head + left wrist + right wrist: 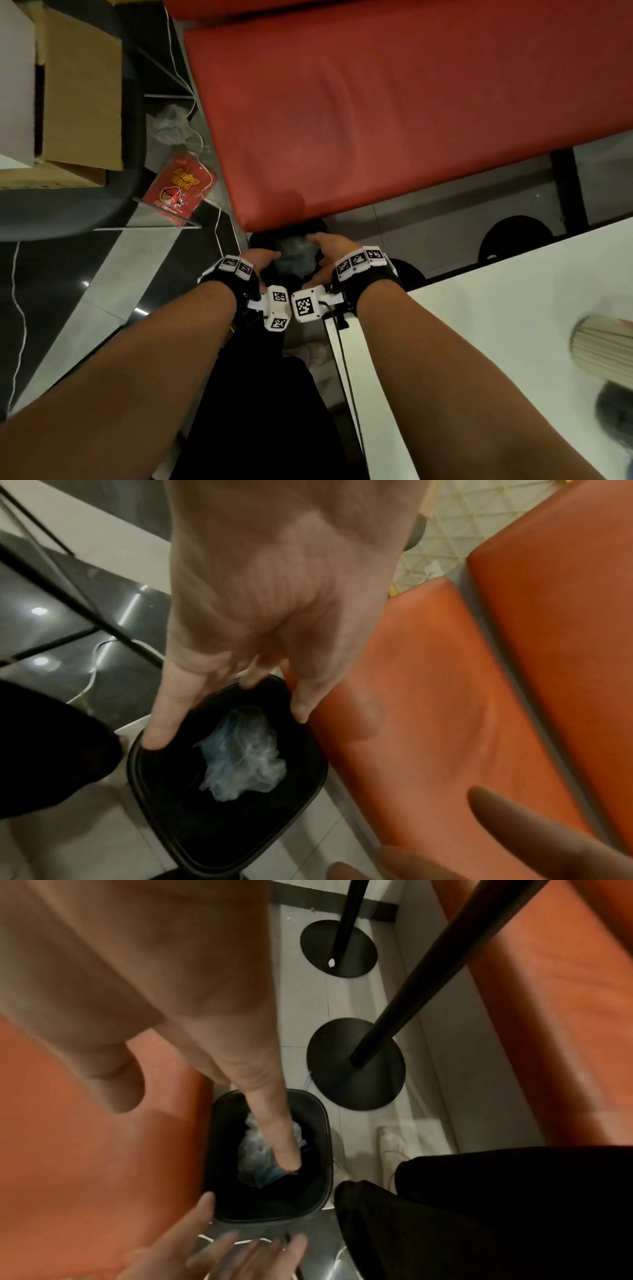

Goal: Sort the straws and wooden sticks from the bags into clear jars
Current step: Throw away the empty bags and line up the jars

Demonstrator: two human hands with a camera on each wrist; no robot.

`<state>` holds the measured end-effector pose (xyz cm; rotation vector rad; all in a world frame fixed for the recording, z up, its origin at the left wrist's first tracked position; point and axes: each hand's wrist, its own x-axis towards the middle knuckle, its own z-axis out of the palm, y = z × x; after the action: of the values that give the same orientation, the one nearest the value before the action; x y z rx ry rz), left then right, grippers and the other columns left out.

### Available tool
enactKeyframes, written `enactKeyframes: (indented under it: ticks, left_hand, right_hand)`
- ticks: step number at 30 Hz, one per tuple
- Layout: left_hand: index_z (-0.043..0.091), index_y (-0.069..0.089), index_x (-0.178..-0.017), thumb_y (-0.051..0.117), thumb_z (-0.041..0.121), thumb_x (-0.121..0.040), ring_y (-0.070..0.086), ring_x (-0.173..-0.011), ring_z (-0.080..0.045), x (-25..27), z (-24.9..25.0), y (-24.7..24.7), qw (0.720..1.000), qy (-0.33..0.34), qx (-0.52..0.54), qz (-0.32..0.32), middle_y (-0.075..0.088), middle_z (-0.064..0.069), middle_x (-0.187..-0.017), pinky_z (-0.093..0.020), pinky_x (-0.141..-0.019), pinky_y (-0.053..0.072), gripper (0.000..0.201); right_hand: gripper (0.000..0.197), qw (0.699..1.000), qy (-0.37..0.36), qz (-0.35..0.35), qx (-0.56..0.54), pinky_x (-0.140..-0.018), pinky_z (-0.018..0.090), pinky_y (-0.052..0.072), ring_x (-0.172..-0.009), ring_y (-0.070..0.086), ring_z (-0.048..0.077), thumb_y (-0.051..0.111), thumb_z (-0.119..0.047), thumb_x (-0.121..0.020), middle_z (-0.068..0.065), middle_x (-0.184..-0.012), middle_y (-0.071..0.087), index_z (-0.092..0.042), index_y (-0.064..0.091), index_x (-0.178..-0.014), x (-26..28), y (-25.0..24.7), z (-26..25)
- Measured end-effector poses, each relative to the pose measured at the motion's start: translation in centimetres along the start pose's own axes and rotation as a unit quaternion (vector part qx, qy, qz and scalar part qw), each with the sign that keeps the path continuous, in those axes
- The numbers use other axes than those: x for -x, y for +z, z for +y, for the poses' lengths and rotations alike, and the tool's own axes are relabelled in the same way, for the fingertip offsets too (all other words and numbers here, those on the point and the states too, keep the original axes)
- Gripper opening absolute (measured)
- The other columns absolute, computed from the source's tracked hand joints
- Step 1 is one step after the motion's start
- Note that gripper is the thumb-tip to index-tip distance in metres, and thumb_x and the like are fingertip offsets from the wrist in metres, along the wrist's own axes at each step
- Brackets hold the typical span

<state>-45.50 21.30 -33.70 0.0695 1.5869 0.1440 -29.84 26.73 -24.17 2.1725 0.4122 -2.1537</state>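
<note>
Both my hands hover over a black waste bin (143, 791) on the floor under the edge of the red bench. A crumpled clear plastic bag (243, 753) lies loose inside it. My left hand (246, 642) spreads its fingers above the bin's rim and holds nothing. My right hand (240, 1042) stretches a straight finger (274, 1123) down over the bag (253, 1153), with nothing in its grip. In the head view the left hand (263, 260) and right hand (325, 250) flank the bag (294, 253). A bundle of pale wooden sticks (603, 346) lies blurred on the white table (496, 325).
The red bench (376, 120) fills the space ahead. Two black round table bases (356, 1064) stand just beyond the bin (325, 1150). A cardboard box (78, 102) and a red printed pack (180, 190) lie at the left. My black trouser legs (479, 1204) are close to the bin.
</note>
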Motion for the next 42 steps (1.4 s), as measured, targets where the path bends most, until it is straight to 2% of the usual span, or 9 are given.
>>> enactKeyframes:
  ticks: [5,8,12,21,24,27,32,35,42]
  left_hand:
    - [0.017,0.067,-0.099,0.046,0.038,-0.101,0.059,-0.086,-0.017,7.7,4.1,0.9,0.985,0.076,-0.143,-0.064,0.067,-0.004,-0.113,-0.031,-0.079,0.047,0.03]
    - [0.015,0.07,-0.087,0.049,0.039,-0.1,0.061,-0.065,-0.016,13.5,7.3,4.1,0.947,0.185,-0.242,-0.101,0.069,-0.007,-0.085,-0.024,-0.063,0.047,0.034]
    - [0.017,0.069,-0.079,0.052,0.038,-0.099,0.057,-0.053,-0.01,21.4,10.0,11.2,0.854,0.324,-0.38,-0.148,0.063,0.003,-0.064,-0.022,-0.056,0.043,0.034]
    - [0.024,0.067,-0.1,0.067,0.03,-0.088,0.064,-0.074,-0.011,34.8,7.1,29.5,0.633,0.507,-0.551,-0.197,0.069,0.0,-0.098,-0.023,-0.056,0.049,0.014]
    - [0.025,0.055,-0.127,0.075,0.027,-0.083,0.06,-0.093,-0.013,37.6,5.2,35.0,0.581,0.555,-0.57,-0.169,0.059,-0.002,-0.12,-0.023,-0.068,0.05,0.048]
    - [0.017,0.035,-0.147,0.08,0.027,-0.076,0.048,-0.126,-0.027,39.0,3.6,39.3,0.514,0.595,-0.608,-0.107,0.043,-0.013,-0.141,-0.037,-0.101,0.044,0.084]
    - [0.027,0.005,-0.154,0.091,0.043,-0.059,0.031,-0.14,-0.036,38.2,2.8,43.4,0.476,0.592,-0.647,-0.068,0.016,-0.016,-0.155,-0.051,-0.112,0.033,0.129]
    - [0.035,-0.005,-0.153,0.092,0.046,-0.053,0.028,-0.141,-0.035,36.6,3.1,45.2,0.473,0.596,-0.643,-0.087,0.012,-0.015,-0.156,-0.051,-0.114,0.03,0.14]
    - [0.025,0.005,-0.155,0.088,0.036,-0.066,0.046,-0.129,-0.031,34.8,5.1,50.5,0.476,0.632,-0.602,-0.109,0.046,-0.019,-0.14,-0.035,-0.1,0.038,0.122]
  right_hand:
    - [0.016,0.995,-0.055,-0.019,-0.08,-0.065,0.032,0.053,-0.081,0.065,0.021,0.051,-0.019,-0.102,0.007,-0.09,0.066,-0.012,0.063,-0.095,6.3,-1.9,-1.2]
    - [0.017,0.986,-0.138,0.018,-0.092,-0.06,0.026,0.048,-0.067,0.061,0.016,0.053,-0.017,-0.099,0.004,-0.075,0.062,-0.012,0.065,-0.088,10.7,-4.8,-0.7]
    - [0.015,0.955,-0.226,0.086,-0.172,-0.064,0.027,0.051,-0.066,0.065,0.016,0.056,-0.019,-0.098,0.004,-0.078,0.065,-0.012,0.069,-0.099,16.1,-11.1,4.1]
    - [0.01,0.864,-0.232,0.267,-0.357,-0.059,0.025,0.048,-0.07,0.065,0.02,0.058,-0.015,-0.098,0.007,-0.082,0.067,-0.011,0.067,-0.099,26.4,-24.5,24.7]
    - [0.005,0.849,-0.189,0.311,-0.384,-0.059,0.027,0.047,-0.069,0.063,0.022,0.059,-0.009,-0.097,0.01,-0.08,0.063,-0.008,0.063,-0.099,29.3,-27.5,31.0]
    - [0.015,0.826,-0.144,0.373,-0.397,-0.062,0.032,0.049,-0.077,0.063,0.027,0.059,-0.002,-0.094,0.016,-0.093,0.063,-0.002,0.058,-0.109,32.0,-30.7,35.5]
    - [0.073,0.769,-0.136,0.503,-0.37,-0.09,0.048,0.055,-0.107,0.059,0.036,0.08,-0.007,-0.079,0.018,-0.123,0.057,-0.002,0.039,-0.139,34.8,-35.5,38.8]
    - [0.09,0.749,-0.151,0.526,-0.373,-0.087,0.04,0.056,-0.111,0.062,0.032,0.09,-0.009,-0.068,0.016,-0.127,0.058,-0.001,0.037,-0.14,33.8,-37.4,38.8]
    - [0.073,0.696,-0.246,0.579,-0.346,-0.084,0.044,0.061,-0.099,0.069,0.024,0.097,-0.021,-0.057,0.003,-0.109,0.069,-0.013,0.059,-0.119,29.6,-42.5,38.3]
